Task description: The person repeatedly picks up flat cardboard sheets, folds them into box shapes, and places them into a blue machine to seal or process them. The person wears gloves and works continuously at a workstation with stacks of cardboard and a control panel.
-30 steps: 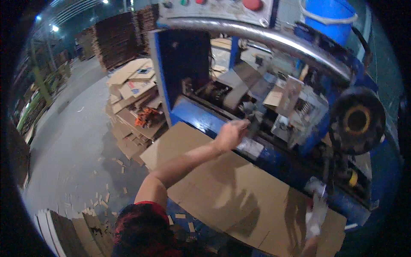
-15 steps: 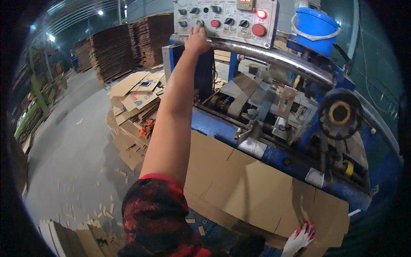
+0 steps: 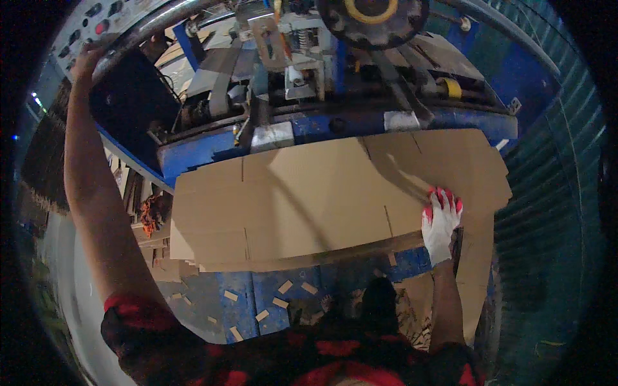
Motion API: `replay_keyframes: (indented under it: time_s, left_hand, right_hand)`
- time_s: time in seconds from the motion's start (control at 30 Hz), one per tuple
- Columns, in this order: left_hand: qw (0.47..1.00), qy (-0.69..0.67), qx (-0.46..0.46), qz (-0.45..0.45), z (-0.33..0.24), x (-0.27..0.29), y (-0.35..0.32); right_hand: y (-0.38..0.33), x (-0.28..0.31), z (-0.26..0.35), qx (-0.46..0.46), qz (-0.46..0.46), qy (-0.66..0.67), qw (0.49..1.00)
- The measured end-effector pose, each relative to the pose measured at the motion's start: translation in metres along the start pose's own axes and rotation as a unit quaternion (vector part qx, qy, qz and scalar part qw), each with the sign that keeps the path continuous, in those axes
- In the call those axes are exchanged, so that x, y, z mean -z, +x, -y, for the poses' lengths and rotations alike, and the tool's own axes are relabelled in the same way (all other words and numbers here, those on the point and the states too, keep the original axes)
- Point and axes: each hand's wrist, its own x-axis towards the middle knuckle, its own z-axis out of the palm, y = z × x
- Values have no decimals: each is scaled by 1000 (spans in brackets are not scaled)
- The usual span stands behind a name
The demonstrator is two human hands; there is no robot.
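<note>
Well, fabric-gloved right hand (image 3: pixel 441 222) on flat, slotted cardboard (image 3: pixel 322 199)

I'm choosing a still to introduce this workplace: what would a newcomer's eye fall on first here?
Probably the broad tan cardboard across the middle, with the right hand, in a white glove with red fingertips, resting toward its right end. Next might come the yellow-ringed dark wheel at the top, right of centre. The bare left arm also stands out, stretching up the left side to the control panel in the upper left.
</note>
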Motion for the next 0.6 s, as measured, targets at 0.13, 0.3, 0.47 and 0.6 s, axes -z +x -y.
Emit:
replay_keyframes:
  time_s: [0.13, 0.3, 0.47, 0.6]
  left_hand:
    - [996, -82, -4, -35, 2, -13, -9]
    - [947, -286, -143, -38, -34, -57, -168]
    - [968, -163, -167, 95, -15, -107, -441]
    - [956, -178, 64, 223, 28, -117, -569]
  right_hand:
    - [7, -2, 0, 7, -35, 10, 999]
    - [8, -3, -6, 23, -76, 18, 997]
    - [9, 1, -5, 26, -110, 44, 993]
    - [-6, 18, 0, 36, -97, 36, 994]
